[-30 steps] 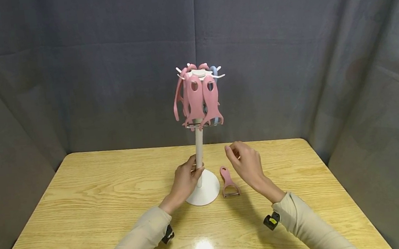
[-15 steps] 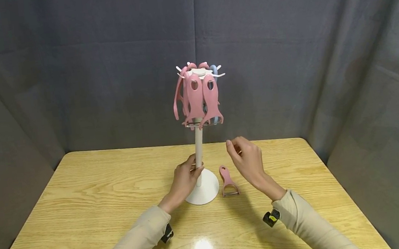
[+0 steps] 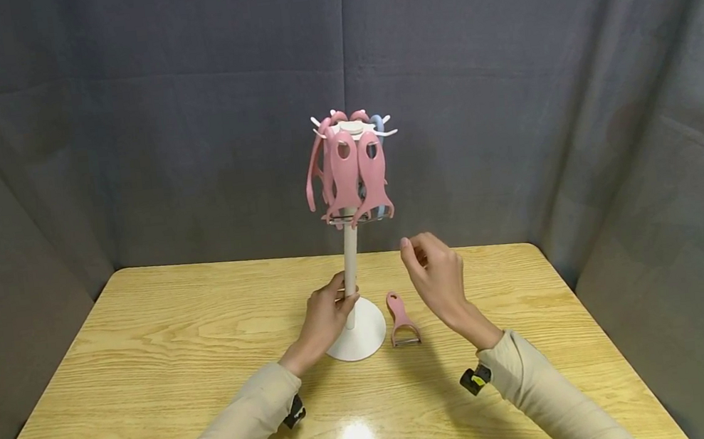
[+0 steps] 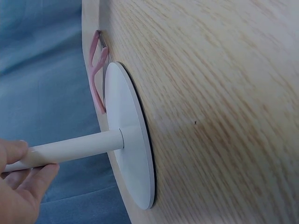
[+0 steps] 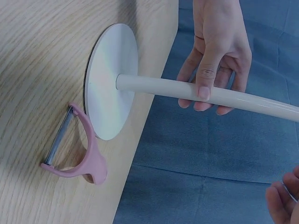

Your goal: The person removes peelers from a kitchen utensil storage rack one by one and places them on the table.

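My left hand (image 3: 326,314) grips the white pole of a stand (image 3: 350,252) just above its round base, thumb on one side and fingers on the other. From the stand's top prongs hang several pink peelers (image 3: 345,177) and a blue one (image 3: 378,125), partly hidden behind them. Another pink peeler (image 3: 396,308) lies on the table right of the base (image 5: 110,84), its blade end toward me. Above and right of that peeler is my right hand (image 3: 438,278), raised, fingers loosely curled, nothing seen in it. Only its fingertips (image 5: 280,198) show in the right wrist view.
The wood-grain table (image 3: 178,338) spreads to both sides of the stand. Grey curtains (image 3: 204,156) hang behind it and at the left and right. Some white prongs at the stand's right side (image 3: 389,132) stick out without a peeler.
My right hand has risen slightly, away from the peeler on the table. The left hand keeps its grip on the pole, and the stand stays where it was.
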`<action>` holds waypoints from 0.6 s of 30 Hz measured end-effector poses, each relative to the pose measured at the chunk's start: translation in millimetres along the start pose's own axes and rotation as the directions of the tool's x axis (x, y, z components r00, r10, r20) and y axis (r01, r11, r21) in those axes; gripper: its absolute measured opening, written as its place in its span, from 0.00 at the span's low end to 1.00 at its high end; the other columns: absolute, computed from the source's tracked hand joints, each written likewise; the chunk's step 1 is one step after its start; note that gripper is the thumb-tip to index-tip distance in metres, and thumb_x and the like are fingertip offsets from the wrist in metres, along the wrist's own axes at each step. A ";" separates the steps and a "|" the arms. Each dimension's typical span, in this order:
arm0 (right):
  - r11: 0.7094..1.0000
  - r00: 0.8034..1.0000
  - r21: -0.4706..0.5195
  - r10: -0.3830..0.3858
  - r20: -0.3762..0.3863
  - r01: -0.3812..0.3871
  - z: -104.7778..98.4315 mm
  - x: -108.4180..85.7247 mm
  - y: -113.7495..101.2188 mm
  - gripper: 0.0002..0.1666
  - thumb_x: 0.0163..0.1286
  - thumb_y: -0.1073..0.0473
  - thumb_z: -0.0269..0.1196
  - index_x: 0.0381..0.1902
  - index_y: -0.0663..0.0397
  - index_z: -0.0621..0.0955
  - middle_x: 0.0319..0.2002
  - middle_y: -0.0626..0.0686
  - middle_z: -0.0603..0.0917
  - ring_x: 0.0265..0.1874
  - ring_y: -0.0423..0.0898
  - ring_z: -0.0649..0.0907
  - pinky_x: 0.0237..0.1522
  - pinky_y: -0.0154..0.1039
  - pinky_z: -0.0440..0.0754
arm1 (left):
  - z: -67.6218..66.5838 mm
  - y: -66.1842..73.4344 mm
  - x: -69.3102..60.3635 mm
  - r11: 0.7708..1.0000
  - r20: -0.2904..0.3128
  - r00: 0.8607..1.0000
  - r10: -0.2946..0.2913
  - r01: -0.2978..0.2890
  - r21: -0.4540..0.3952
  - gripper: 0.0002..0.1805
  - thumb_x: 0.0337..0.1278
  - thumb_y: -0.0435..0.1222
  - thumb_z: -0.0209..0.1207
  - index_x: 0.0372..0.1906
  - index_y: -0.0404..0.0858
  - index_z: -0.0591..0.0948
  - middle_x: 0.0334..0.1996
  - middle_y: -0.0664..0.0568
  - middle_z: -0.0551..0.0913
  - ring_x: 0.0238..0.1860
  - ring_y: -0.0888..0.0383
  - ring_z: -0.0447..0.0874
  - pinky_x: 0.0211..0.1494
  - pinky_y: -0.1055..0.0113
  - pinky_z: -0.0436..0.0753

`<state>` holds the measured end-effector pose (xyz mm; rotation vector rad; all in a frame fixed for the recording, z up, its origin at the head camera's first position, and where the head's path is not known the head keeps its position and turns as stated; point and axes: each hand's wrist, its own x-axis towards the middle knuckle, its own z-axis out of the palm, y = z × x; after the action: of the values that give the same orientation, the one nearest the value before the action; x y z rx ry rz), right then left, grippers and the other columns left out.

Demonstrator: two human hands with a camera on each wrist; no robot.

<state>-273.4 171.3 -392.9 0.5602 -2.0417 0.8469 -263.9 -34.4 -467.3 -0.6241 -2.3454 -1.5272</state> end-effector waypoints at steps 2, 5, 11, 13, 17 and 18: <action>1.000 1.000 0.006 0.000 -0.018 0.000 0.3 0.5 0.0 0.15 0.73 0.60 0.58 0.24 0.55 0.80 0.21 0.50 0.80 0.19 0.44 0.80 0.20 0.43 0.79 | 0.0 0.3 -0.1 1.000 -0.002 1.000 0.004 -0.004 -0.003 0.21 0.66 0.28 0.60 0.62 0.30 0.74 0.47 0.38 0.84 0.48 0.46 0.86 0.48 0.61 0.86; 1.000 0.999 0.019 -0.008 -0.046 0.009 1.3 2.1 -0.2 0.14 0.72 0.61 0.59 0.24 0.55 0.80 0.21 0.51 0.80 0.19 0.44 0.80 0.19 0.43 0.79 | -0.7 0.8 -0.6 1.000 -0.009 1.000 0.016 -0.016 -0.003 0.21 0.65 0.28 0.60 0.61 0.30 0.74 0.46 0.38 0.84 0.48 0.45 0.86 0.47 0.61 0.86; 0.998 0.995 0.052 -0.022 -0.093 0.027 1.5 7.7 -2.6 0.15 0.72 0.63 0.58 0.23 0.58 0.79 0.20 0.52 0.78 0.18 0.44 0.78 0.18 0.43 0.79 | -1.3 0.0 -1.1 1.000 -0.009 1.000 0.024 -0.024 -0.005 0.21 0.65 0.27 0.60 0.61 0.29 0.74 0.46 0.37 0.84 0.47 0.45 0.86 0.46 0.61 0.86; 0.997 0.992 0.066 -0.027 -0.120 0.036 1.3 9.8 -3.7 0.15 0.72 0.63 0.58 0.23 0.58 0.78 0.20 0.52 0.78 0.18 0.44 0.78 0.17 0.42 0.79 | -0.9 -0.9 -0.7 1.000 -0.004 1.000 0.020 -0.020 -0.006 0.21 0.66 0.28 0.60 0.61 0.30 0.74 0.47 0.38 0.84 0.48 0.45 0.86 0.47 0.62 0.86; 0.995 0.985 0.080 -0.038 -0.170 0.052 1.5 13.9 -6.1 0.16 0.72 0.62 0.57 0.22 0.58 0.78 0.20 0.52 0.77 0.17 0.45 0.78 0.16 0.42 0.78 | 0.0 -2.6 0.1 1.000 0.004 1.000 0.009 -0.009 -0.005 0.21 0.66 0.29 0.60 0.62 0.30 0.74 0.48 0.38 0.84 0.49 0.46 0.86 0.48 0.63 0.85; 0.995 0.983 0.078 -0.039 -0.178 0.054 1.6 15.1 -6.8 0.16 0.72 0.62 0.57 0.22 0.58 0.78 0.20 0.52 0.77 0.17 0.45 0.78 0.16 0.41 0.77 | 0.1 -2.9 0.3 1.000 0.004 1.000 0.009 -0.009 -0.005 0.21 0.66 0.29 0.60 0.62 0.30 0.74 0.48 0.38 0.84 0.49 0.46 0.86 0.48 0.62 0.85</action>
<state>-278.1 164.3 -378.6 0.5562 -1.8329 0.9231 -265.6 -35.3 -469.5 -0.6382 -2.3394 -1.5293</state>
